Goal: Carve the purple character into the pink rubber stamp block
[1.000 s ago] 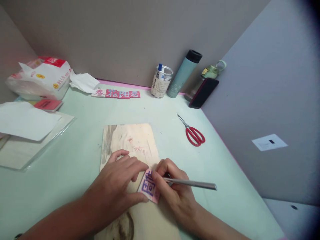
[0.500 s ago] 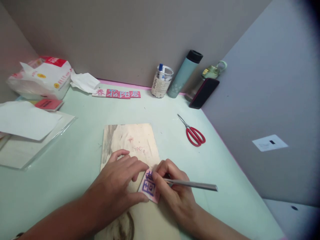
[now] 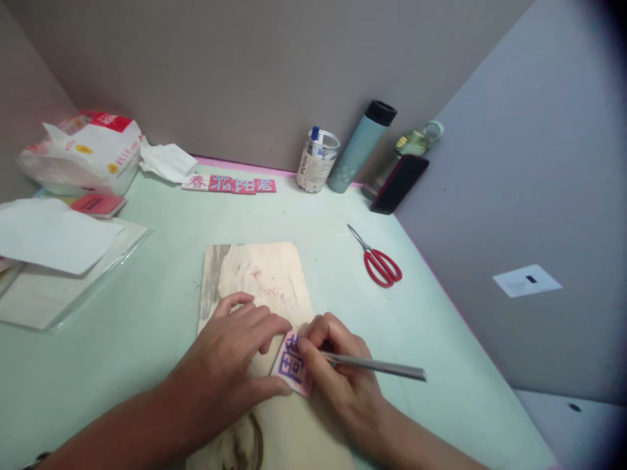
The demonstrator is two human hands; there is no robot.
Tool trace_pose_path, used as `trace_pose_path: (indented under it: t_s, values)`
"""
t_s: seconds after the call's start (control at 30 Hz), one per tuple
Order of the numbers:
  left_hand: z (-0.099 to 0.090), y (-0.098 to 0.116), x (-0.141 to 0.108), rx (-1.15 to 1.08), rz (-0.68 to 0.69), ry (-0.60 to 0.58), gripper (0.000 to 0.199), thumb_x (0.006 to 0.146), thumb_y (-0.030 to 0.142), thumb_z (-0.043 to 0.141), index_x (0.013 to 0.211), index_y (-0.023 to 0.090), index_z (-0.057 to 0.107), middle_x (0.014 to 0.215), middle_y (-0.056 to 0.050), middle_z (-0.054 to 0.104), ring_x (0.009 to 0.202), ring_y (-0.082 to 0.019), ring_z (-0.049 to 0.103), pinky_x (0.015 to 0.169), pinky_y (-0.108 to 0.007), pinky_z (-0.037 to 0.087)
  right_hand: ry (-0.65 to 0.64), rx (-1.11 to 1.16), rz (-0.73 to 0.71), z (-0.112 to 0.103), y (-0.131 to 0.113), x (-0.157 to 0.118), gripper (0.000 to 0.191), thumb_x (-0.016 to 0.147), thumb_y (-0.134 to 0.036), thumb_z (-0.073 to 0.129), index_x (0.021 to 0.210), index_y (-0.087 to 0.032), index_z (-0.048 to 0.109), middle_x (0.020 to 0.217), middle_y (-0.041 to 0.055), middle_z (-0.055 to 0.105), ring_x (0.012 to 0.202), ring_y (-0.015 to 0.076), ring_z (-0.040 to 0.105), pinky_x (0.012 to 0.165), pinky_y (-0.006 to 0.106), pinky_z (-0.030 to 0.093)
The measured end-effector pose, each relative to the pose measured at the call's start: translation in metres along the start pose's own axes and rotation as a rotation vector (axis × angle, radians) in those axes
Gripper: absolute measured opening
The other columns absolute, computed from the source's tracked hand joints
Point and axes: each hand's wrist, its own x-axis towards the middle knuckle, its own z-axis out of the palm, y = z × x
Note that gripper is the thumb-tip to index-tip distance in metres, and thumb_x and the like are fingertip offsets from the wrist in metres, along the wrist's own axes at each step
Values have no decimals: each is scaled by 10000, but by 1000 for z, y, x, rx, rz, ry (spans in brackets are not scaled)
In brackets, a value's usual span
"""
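A small pink tile (image 3: 292,365) with purple-blue characters lies tilted on a pale wooden board (image 3: 255,267). My left hand (image 3: 240,352) grips the tile between thumb and index finger, at its lower and upper edges. My right hand (image 3: 343,372) is closed around a slim silver metal tool (image 3: 382,365), whose far end points right. The tool's working tip is hidden behind my right fingers, over the tile's right side. Reddish marks and grey stains show on the upper part of the board.
Red-handled scissors (image 3: 382,266) lie right of the board. Farther back stand a pen cup (image 3: 316,171), a teal bottle (image 3: 360,150) and a leaning phone (image 3: 399,185). Carved tiles (image 3: 232,184) line the back edge. Papers (image 3: 59,238) and a tissue pack (image 3: 98,153) are left.
The far end of the silver tool has dipped very slightly. Both hands hold nearly the same positions, and the camera view has shifted a little.
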Motion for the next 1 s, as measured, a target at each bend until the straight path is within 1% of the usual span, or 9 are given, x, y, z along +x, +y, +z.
trace_pose_path:
  t_s: [0.13, 0.3, 0.4, 0.53, 0.63, 0.73, 0.9, 1.0]
  values:
    - [-1, -2, 0, -12, 0, -9, 558, 684, 245, 892, 1122, 235, 547, 797, 85, 508, 747, -159, 558, 1031, -449, 270, 17, 15, -6, -1, -3, 3, 258, 951, -265, 551, 721, -223, 443, 628, -36, 502, 566, 121, 439, 539, 259, 348]
    - [-4, -7, -2, -83, 35, -60, 576, 744, 145, 817, 1212, 268, 506, 890, 70, 562, 840, -166, 594, 1081, -442, 216, 45, 11, 11, 0, -1, 4, 216, 910, -214, 586, 736, -223, 458, 606, -53, 496, 534, 108, 425, 516, 242, 336]
    - [-4, -8, -3, -107, 22, -56, 539, 745, 136, 817, 1177, 266, 522, 881, 77, 567, 832, -161, 596, 1091, -436, 205, 46, 19, 18, 1, 1, 3, 234, 901, -215, 592, 724, -227, 439, 607, -49, 504, 538, 112, 433, 522, 247, 343]
    - [-1, -3, -2, -90, -3, 0, 525, 696, 131, 854, 1100, 236, 536, 867, 73, 547, 823, -159, 581, 1083, -441, 235, 61, -12, 35, 2, -1, 3, 254, 871, -209, 599, 683, -228, 429, 639, -25, 531, 565, 124, 452, 528, 258, 342]
    - [2, 1, -4, -69, -10, 39, 497, 691, 133, 863, 1047, 220, 528, 865, 64, 534, 817, -160, 568, 1075, -452, 262, 71, -62, 2, 3, -3, 4, 256, 856, -202, 590, 657, -224, 430, 650, -17, 530, 596, 131, 468, 557, 263, 355]
    - [5, 5, -5, -39, -15, 69, 479, 684, 160, 884, 991, 210, 520, 853, 54, 525, 810, -168, 558, 1061, -473, 287, 54, -91, -22, 2, -5, 4, 264, 865, -205, 576, 650, -221, 425, 641, -21, 519, 605, 130, 463, 572, 262, 356]
    - [7, 6, -4, -20, -14, 94, 517, 660, 198, 920, 981, 210, 514, 850, 53, 525, 801, -173, 551, 1052, -489, 301, 35, -42, 50, -1, -6, 5, 263, 853, -226, 586, 644, -223, 426, 632, -24, 511, 593, 126, 444, 552, 261, 341]
    - [4, 4, -4, -19, -4, 45, 570, 619, 205, 946, 986, 216, 510, 861, 51, 533, 820, -185, 554, 1061, -500, 288, 39, 22, 106, 0, -5, 5, 277, 844, -247, 603, 636, -225, 421, 631, -27, 497, 592, 127, 434, 541, 262, 333]
